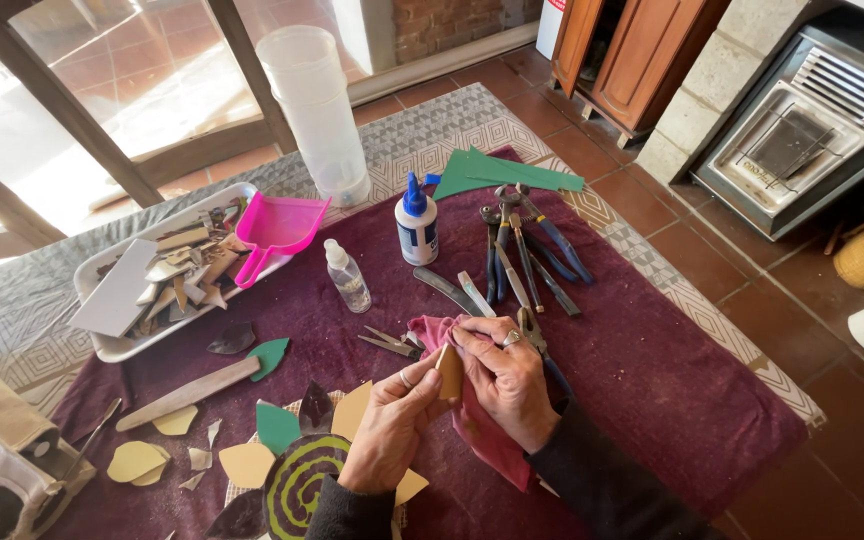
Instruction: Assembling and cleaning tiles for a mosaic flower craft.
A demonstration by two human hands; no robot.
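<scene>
Maroon cloth (652, 380) over table, terracotta tile floor (812, 330), hands (452, 400) gripping tan piece (449, 372), pink rag (482, 430)

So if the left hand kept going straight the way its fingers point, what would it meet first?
The left hand points up and right, so it would first meet the tan piece it already pinches, then the right hand and pink cloth just behind. Depth is hard to judge from above.
</scene>
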